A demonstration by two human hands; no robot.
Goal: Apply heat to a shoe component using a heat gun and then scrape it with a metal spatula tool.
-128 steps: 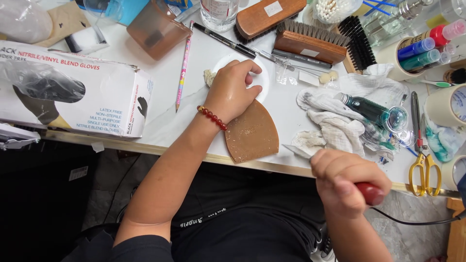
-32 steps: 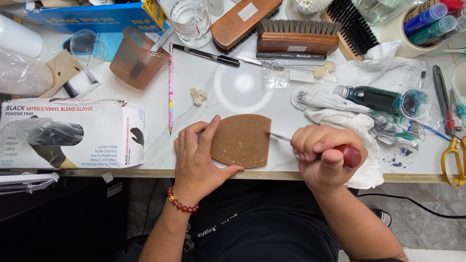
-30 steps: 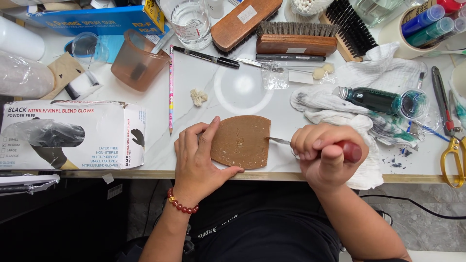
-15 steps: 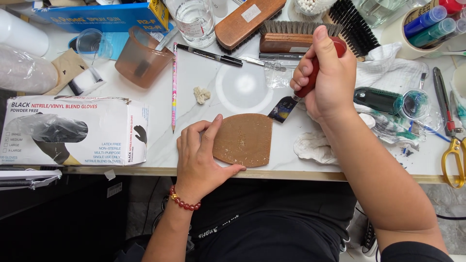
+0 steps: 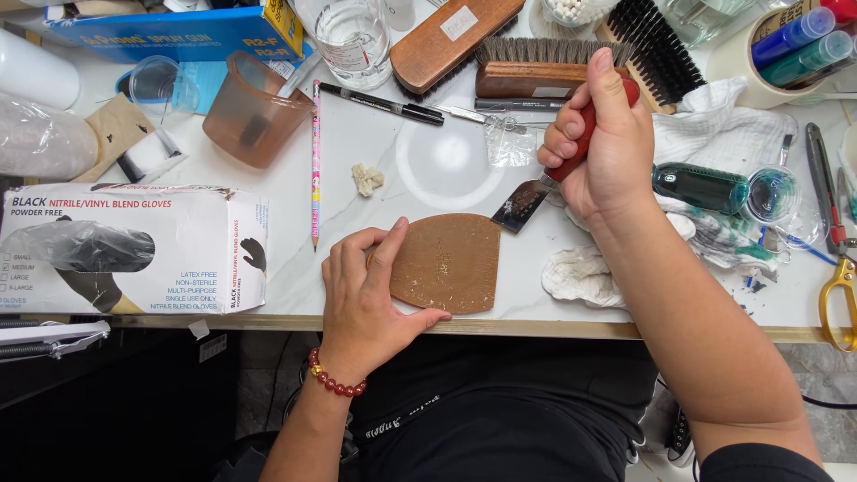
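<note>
Brown leather sole piece [image 5: 448,262] flat at near edge of worktop [image 5: 428,161], lower rim almost at lip. Left hand [image 5: 366,299] flat on its left side, grip open, pinning only. Right hand [image 5: 600,143] clenched on red-handled scraper [image 5: 553,174], blade raised over worktop toward far edge.

Risks, judged:
- piece sliding off near edge under light pinning
- blade catching left fingers
- elbow sweeping white rag [image 5: 580,275]

Red handle [image 5: 585,125] mostly buried in the right hand [image 5: 607,147]; yellow scissors [image 5: 837,290] clipped by the right edge.
</note>
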